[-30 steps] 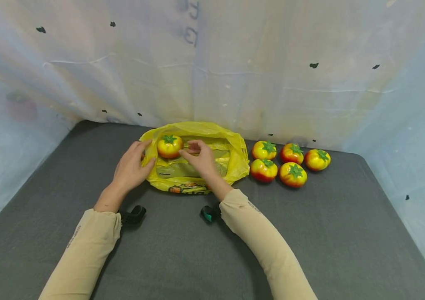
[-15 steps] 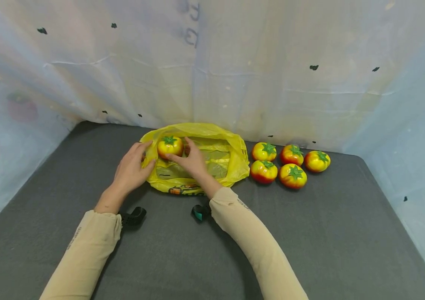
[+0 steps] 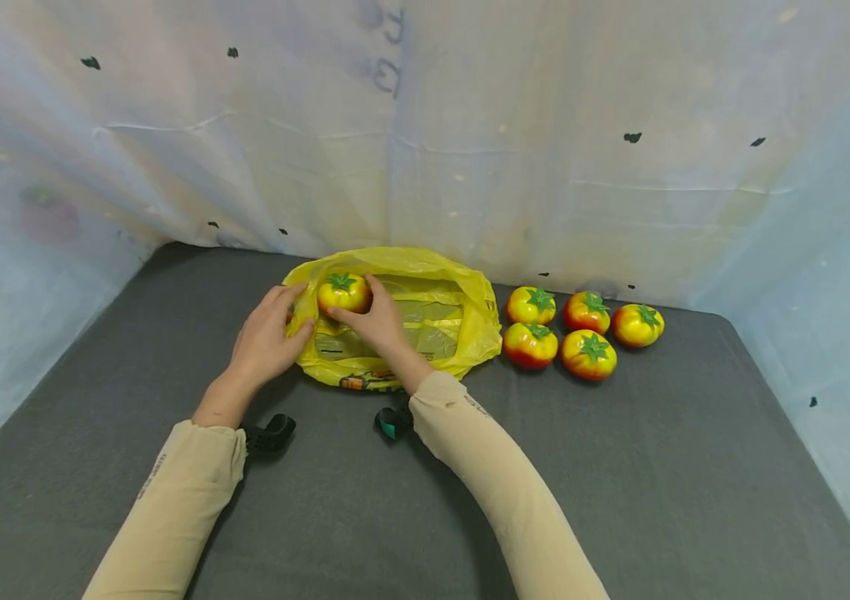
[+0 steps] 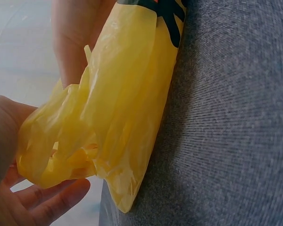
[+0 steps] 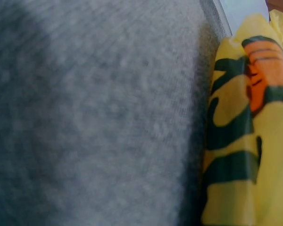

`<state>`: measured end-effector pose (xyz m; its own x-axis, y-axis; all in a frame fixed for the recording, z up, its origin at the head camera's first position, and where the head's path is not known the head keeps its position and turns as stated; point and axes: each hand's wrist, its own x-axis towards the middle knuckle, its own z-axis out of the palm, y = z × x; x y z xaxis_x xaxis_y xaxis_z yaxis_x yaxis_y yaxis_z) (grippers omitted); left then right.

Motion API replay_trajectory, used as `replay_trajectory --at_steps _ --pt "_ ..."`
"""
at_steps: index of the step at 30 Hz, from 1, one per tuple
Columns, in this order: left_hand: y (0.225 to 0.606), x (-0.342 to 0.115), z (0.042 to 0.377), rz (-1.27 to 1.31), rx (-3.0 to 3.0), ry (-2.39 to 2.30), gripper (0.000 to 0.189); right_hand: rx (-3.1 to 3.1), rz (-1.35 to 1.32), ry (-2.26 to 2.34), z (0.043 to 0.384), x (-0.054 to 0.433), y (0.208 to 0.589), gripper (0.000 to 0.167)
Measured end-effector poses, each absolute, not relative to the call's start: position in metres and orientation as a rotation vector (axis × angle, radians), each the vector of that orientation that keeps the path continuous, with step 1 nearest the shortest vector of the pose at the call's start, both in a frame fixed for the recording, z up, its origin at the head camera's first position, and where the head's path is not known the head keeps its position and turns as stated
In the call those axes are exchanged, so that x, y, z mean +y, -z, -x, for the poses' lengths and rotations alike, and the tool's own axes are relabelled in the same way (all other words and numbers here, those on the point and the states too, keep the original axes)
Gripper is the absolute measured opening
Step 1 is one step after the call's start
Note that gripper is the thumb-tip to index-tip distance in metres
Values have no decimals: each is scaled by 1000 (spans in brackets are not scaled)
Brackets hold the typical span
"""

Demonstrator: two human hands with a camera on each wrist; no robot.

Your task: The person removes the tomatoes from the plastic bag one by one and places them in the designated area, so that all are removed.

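A yellow plastic bag [image 3: 482, 321] lies with its mouth spread wide towards the back of the table. Inside its left end sits a glossy red-and-yellow tomato [image 3: 341, 293] with a green star-shaped calyx. My right hand [image 3: 383, 327] reaches into the bag and grips that tomato, thumb at the front and fingers on its right side. At the left rim, my left hand [image 3: 263, 337] holds the bag's edge between thumb and fingers. In the left wrist view, the fingers [image 4: 56, 202] curve below the gathered yellow plastic [image 4: 52, 141]. The right wrist view shows only the printed bag front [image 5: 231, 183].
Right of the bag several more tomatoes [image 3: 588, 355] stand close together on the dark grey tabletop [image 3: 657, 467]. Whitish plastic sheeting [image 3: 470, 167] hangs behind the table and along both sides. Black wrist straps [image 3: 271, 433] show below the hands.
My right hand has moved left inside the bag, from beside the tomato to a grip around it. My left hand stays at the bag's left rim. The tomatoes outside have not moved.
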<state>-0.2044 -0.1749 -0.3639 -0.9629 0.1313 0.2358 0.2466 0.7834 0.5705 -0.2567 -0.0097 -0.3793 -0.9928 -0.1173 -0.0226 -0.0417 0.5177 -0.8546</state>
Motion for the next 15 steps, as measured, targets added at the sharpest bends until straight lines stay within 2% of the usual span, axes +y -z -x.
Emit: replay_trajectory --at_steps 15 --pt "365 -174 205 287 -2795 937 57 2641 202 1575 252 -5 376 70"
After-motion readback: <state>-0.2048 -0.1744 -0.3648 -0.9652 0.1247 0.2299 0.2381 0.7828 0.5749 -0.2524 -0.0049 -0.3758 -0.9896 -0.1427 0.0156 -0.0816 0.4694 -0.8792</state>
